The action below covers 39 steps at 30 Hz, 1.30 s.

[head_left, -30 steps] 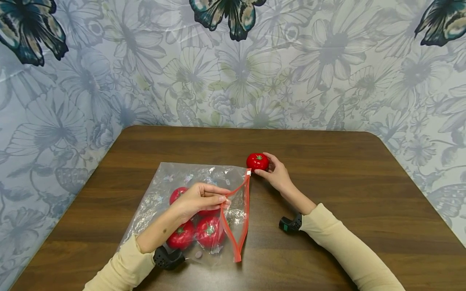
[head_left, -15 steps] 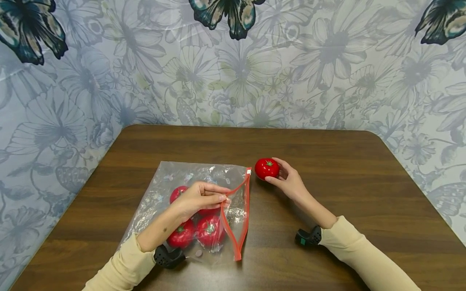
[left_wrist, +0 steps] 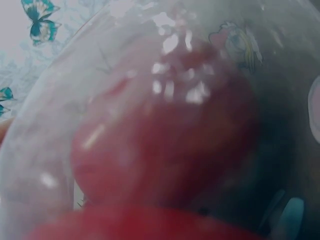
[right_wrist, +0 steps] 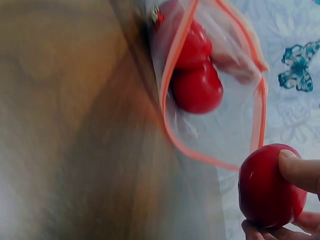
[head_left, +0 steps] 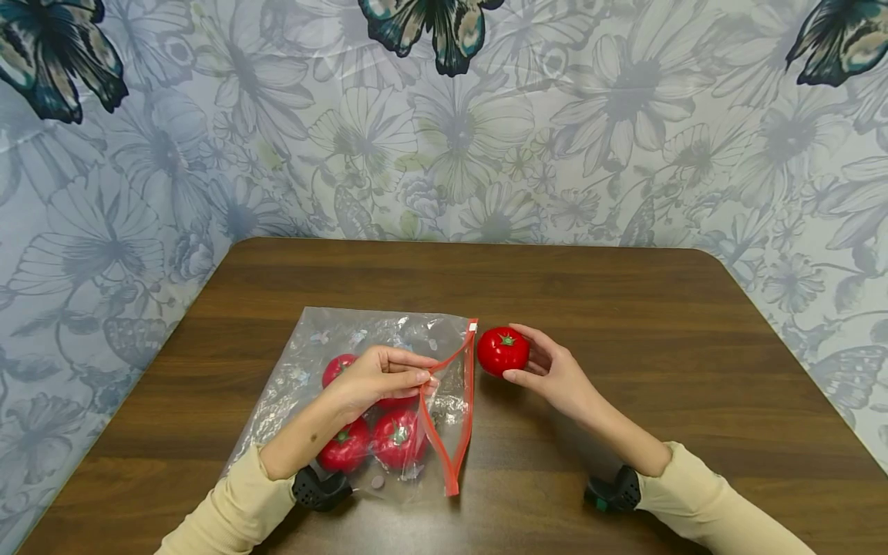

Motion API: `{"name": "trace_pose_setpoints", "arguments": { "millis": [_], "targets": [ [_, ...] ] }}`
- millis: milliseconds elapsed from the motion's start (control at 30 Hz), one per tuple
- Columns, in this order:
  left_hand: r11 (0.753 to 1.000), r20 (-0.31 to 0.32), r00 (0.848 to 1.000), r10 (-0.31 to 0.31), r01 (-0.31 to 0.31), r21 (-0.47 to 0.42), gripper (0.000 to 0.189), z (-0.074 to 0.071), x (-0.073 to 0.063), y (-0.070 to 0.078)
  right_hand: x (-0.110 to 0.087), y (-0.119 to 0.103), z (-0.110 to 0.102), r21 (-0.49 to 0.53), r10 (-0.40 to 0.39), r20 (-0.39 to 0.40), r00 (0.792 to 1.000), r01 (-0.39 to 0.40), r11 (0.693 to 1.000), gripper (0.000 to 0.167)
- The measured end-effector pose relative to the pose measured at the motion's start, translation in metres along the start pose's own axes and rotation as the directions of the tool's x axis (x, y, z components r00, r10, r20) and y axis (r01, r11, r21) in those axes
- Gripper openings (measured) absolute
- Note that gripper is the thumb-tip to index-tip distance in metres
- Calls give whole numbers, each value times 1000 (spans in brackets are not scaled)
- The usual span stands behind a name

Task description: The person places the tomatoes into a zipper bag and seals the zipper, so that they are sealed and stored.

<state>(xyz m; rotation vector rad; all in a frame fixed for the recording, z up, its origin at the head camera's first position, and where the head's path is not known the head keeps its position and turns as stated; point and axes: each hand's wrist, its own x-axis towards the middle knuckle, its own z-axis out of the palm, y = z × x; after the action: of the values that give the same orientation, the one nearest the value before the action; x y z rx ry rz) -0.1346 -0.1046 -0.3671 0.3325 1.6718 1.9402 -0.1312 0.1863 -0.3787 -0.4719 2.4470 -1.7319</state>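
Note:
A clear zip bag (head_left: 291,370) with an orange-red zip edge lies on the table, several red tomatoes (head_left: 398,439) inside it. My left hand (head_left: 378,378) pinches the upper side of the bag's mouth between thumb and fingers, so the mouth gapes toward the right. Just right of that mouth, my right hand (head_left: 555,370) grips a single red tomato (head_left: 502,351) with a green stem top. In the right wrist view the held tomato (right_wrist: 272,185) is beside the orange rim (right_wrist: 172,65), thumb on top and fingers beneath. Blurred red tomatoes (left_wrist: 165,135) behind plastic fill the left wrist view.
The brown wooden table (head_left: 624,308) extends on all sides of the bag. Behind it hangs a floral wall covering (head_left: 458,154) with butterfly figures. A black wrist device (head_left: 322,491) sits on the left wrist and another black device (head_left: 613,491) on the right.
My right hand has drawn the tomato back from the bag's far corner, nearer to me, then slightly left to beside the mouth. The left hand and bag stay put.

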Motion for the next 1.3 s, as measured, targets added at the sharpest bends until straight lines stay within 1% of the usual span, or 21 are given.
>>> {"name": "trace_pose_setpoints", "arguments": {
  "millis": [167, 333, 467, 600, 733, 900, 1000, 1133, 1233, 1300],
  "targets": [
    [1000, -4, 1000, -3, 3, 4, 35, 0, 0, 0, -8, -3, 7, -8, -17, 53, 998, 17, 1000, 67],
    [1000, -2, 1000, -6, 6, 5, 36, 0, 1, -1, -11, -1, 19, -2, -35, 103, 994, 35, 999, 67],
    [1000, 4, 1000, -1, 1, 15, 36, 0, 1, -1, -11, 0, 30, -1, -53, 124, 991, 53, 999, 67],
    [1000, 3, 1000, 0, 0, 18, 37, -1, 0, -1, -10, 3, 40, -20, -79, 123, 989, 83, 996, 66],
    [1000, -2, 1000, -11, 11, 18, 38, -2, 0, -1, -9, 6, 47, -32, -86, 104, 991, 89, 995, 65],
    [999, -5, 1000, -19, 19, 28, 38, -2, 0, -1, -7, 10, 55, 27, -69, 114, 991, 67, 997, 66],
    [999, -8, 1000, -24, 24, 30, 38, -2, 0, -1, -5, 11, 60, 48, -78, 120, 990, 73, 996, 66],
    [999, -8, 1000, -20, 20, 37, 37, -2, 0, -1, -1, 12, 65, 5, -120, 109, 987, 121, 993, 65],
    [999, -7, 1000, -18, 18, 33, 37, -2, 0, -1, 0, 14, 68, -70, -151, 92, 984, 158, 985, 64],
    [1000, 0, 1000, -13, 13, 27, 37, -1, 0, -1, 0, 15, 70, -114, -160, 83, 984, 169, 979, 63]
  ]
}}
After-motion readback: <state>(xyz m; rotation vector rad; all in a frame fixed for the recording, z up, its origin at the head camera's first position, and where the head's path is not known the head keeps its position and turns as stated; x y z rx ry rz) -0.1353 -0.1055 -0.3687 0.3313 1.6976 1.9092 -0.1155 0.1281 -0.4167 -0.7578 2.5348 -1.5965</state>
